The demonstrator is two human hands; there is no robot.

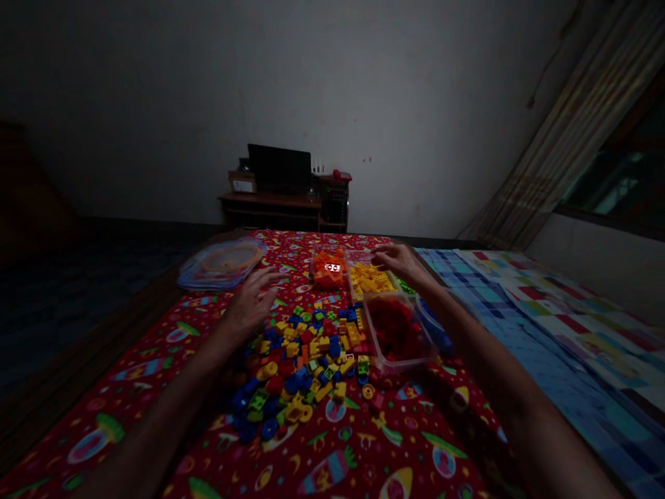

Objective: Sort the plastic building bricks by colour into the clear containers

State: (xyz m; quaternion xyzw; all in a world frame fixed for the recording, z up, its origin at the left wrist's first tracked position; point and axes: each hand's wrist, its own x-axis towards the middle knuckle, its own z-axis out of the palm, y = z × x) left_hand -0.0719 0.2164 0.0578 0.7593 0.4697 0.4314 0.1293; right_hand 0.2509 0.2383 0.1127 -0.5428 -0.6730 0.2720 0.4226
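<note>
Over the left side of a heap of mixed plastic building bricks (312, 360), my left hand (253, 303) hovers with its fingers stretched out and apart, holding nothing. My right hand (399, 262) is above the far right corner of a clear box of yellow bricks (370, 278). Its fingers are bent together, and whatever they hold cannot be made out. Nearer to me a clear box of red bricks (397, 331) stands beside the heap. A box of orange bricks (328, 270) is left of the yellow one. My right forearm partly hides green bricks (406, 286) and a blue pile (436, 326).
Stacked clear lids (223, 263) lie at the far left on the red patterned cloth (332, 471). Bedding in blue check and patchwork (561, 312) spreads on the right. Behind, a low desk (273, 200) with a dark monitor (280, 168) stands against the wall.
</note>
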